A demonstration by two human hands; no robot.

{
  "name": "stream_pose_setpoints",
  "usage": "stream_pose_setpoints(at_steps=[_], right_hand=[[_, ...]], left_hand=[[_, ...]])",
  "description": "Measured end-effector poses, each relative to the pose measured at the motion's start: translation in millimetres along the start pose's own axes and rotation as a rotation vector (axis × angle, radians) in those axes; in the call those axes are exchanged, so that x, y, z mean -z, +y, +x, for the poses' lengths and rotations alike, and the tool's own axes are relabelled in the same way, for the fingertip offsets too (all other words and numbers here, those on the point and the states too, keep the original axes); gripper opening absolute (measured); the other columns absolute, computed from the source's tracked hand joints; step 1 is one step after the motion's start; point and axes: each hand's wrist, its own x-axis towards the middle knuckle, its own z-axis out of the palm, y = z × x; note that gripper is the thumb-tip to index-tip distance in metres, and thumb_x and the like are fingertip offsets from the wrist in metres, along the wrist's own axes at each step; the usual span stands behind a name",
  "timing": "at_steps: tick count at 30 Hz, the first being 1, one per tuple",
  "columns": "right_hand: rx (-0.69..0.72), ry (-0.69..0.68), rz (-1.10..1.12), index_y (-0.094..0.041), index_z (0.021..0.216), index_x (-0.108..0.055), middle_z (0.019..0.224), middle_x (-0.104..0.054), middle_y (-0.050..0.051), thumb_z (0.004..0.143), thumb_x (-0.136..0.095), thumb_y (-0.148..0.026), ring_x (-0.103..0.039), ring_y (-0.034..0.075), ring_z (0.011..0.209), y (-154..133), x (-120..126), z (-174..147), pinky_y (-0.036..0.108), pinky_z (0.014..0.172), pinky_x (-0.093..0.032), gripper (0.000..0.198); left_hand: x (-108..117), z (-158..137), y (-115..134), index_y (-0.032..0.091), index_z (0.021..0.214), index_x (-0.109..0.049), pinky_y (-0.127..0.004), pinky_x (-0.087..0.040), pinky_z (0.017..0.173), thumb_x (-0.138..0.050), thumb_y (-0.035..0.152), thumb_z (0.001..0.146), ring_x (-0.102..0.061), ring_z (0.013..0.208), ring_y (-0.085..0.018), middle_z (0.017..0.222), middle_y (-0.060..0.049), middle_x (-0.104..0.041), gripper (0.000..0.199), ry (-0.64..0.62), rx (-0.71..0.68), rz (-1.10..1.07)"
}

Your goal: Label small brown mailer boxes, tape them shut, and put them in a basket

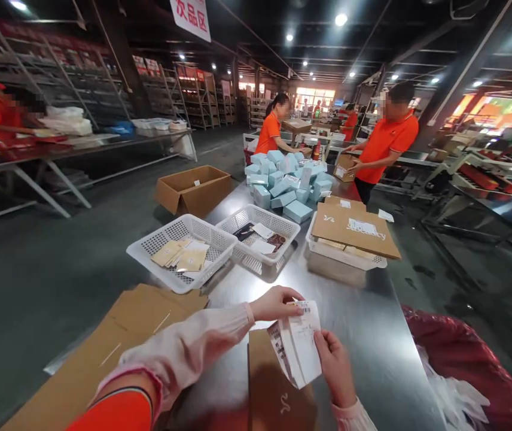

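Between my two hands is a white printed label sheet [304, 347] with a barcode at its top and a strip folded or peeled along its left side. My left hand [278, 303] pinches its upper edge. Gripping the right edge is my right hand [334, 362], thumb on top. Beneath the sheet a flat brown cardboard mailer [282, 401] with a white squiggle lies on the metal table [363, 323]. Whether the sheet touches the mailer I cannot tell.
Flat cardboard [116, 353] is stacked at left. White baskets [142, 246] hold envelopes and papers; another basket [368, 261] bears cardboard mailers. Light-blue boxes [283, 182] are piled beyond, beside an open carton [193, 188]. A red bag [462, 353] stands right. People in orange shirts work around.
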Motion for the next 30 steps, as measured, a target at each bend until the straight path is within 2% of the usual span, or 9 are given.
stream_pose_setpoints(at_steps=[4, 8, 13, 15, 17, 19, 24, 27, 30], right_hand=[[0.206, 0.151, -0.149, -0.017, 0.08, -0.073, 0.082, -0.071, 0.011, 0.073, -0.062, -0.068, -0.065, 0.023, 0.073, 7.6, -4.2, -46.3, 0.031, 0.062, -0.053, 0.053], [0.381, 0.259, -0.28, -0.019, 0.078, -0.076, 0.08, -0.072, 0.009, 0.078, -0.062, -0.06, -0.066, 0.022, 0.074, 24.5, -16.4, -100.6, 0.031, 0.068, -0.055, 0.044], [0.532, 0.338, -0.374, -0.019, 0.075, -0.072, 0.07, -0.07, 0.005, 0.085, -0.06, -0.048, -0.063, 0.016, 0.06, 42.0, -63.3, -171.9, 0.025, 0.057, -0.05, 0.034], [0.701, 0.281, -0.463, -0.02, 0.073, -0.071, 0.065, -0.067, 0.003, 0.089, -0.057, -0.038, -0.06, 0.013, 0.056, 45.1, -89.2, -201.7, 0.024, 0.056, -0.046, 0.027], [0.799, 0.09, -0.541, -0.022, 0.073, -0.071, 0.064, -0.067, 0.002, 0.09, -0.053, -0.031, -0.061, 0.014, 0.057, 44.2, -108.4, -228.6, 0.025, 0.056, -0.045, 0.026], [0.776, -0.076, -0.567, -0.025, 0.077, -0.074, 0.069, -0.071, 0.004, 0.089, -0.054, -0.032, -0.065, 0.017, 0.063, 37.5, -114.3, -246.6, 0.027, 0.061, -0.049, 0.024], [0.6, -0.035, -0.519, -0.026, 0.099, -0.077, 0.1, -0.074, 0.011, 0.075, -0.068, -0.054, -0.066, 0.029, 0.095, 6.7, -86.2, -240.5, 0.041, 0.085, -0.053, 0.037], [0.444, -0.308, -0.478, -0.025, 0.087, -0.078, 0.086, -0.075, 0.008, 0.077, -0.063, -0.055, -0.068, 0.025, 0.079, 3.5, -71.4, -222.0, 0.037, 0.074, -0.054, 0.034], [0.293, -0.255, -0.466, -0.024, 0.083, -0.078, 0.082, -0.076, 0.008, 0.073, -0.065, -0.054, -0.068, 0.025, 0.072, 16.9, -62.6, -206.1, 0.036, 0.072, -0.053, 0.034]], left_hand=[[-23.4, -39.4, -21.2, 0.01, 0.097, -0.074, -0.025, -0.041, 0.057, -0.076, 0.05, 0.062, -0.055, 0.059, -0.013, 0.065, -0.002, -0.066, 0.053, 0.026, 0.108, -0.16], [-31.5, -107.9, -40.4, 0.011, 0.104, -0.071, -0.03, -0.049, 0.072, -0.072, 0.053, 0.068, -0.064, 0.079, -0.019, 0.091, -0.009, -0.073, 0.056, 0.005, 0.099, -0.191], [-49.3, -219.4, -56.6, 0.015, 0.107, -0.068, -0.037, -0.049, 0.087, -0.067, 0.046, 0.076, -0.061, 0.097, -0.024, 0.113, -0.013, -0.068, 0.045, 0.422, -0.014, 0.072], [-61.5, -254.8, -60.6, 0.013, 0.105, -0.067, -0.034, -0.051, 0.079, -0.062, 0.051, 0.079, -0.063, 0.09, -0.022, 0.106, -0.013, -0.069, 0.047, 0.342, 0.021, -0.063], [-71.1, -280.2, -64.8, 0.011, 0.1, -0.068, -0.033, -0.051, 0.074, -0.057, 0.055, 0.08, -0.063, 0.084, -0.022, 0.097, -0.012, -0.071, 0.049, 0.267, 0.051, -0.194], [-74.1, -297.2, -68.6, 0.012, 0.091, -0.07, -0.033, -0.05, 0.076, -0.052, 0.054, 0.083, -0.063, 0.084, -0.022, 0.09, -0.01, -0.072, 0.047, 0.307, 0.048, -0.181], [-71.9, -314.4, -73.2, 0.017, 0.087, -0.074, -0.034, -0.047, 0.09, -0.049, 0.055, 0.088, -0.063, 0.095, -0.023, 0.096, -0.01, -0.072, 0.046, 0.219, -0.13, -0.076], [-89.5, -308.1, -80.9, 0.016, 0.088, -0.071, -0.034, -0.048, 0.088, -0.061, 0.061, 0.079, -0.063, 0.092, -0.022, 0.093, -0.008, -0.071, 0.047, 0.235, -0.047, -0.301], [-123.2, -292.4, -97.9, 0.013, 0.08, -0.065, -0.032, -0.049, 0.076, -0.072, 0.067, 0.064, -0.061, 0.079, -0.021, 0.08, -0.006, -0.068, 0.057, 0.363, 0.106, -0.494]])
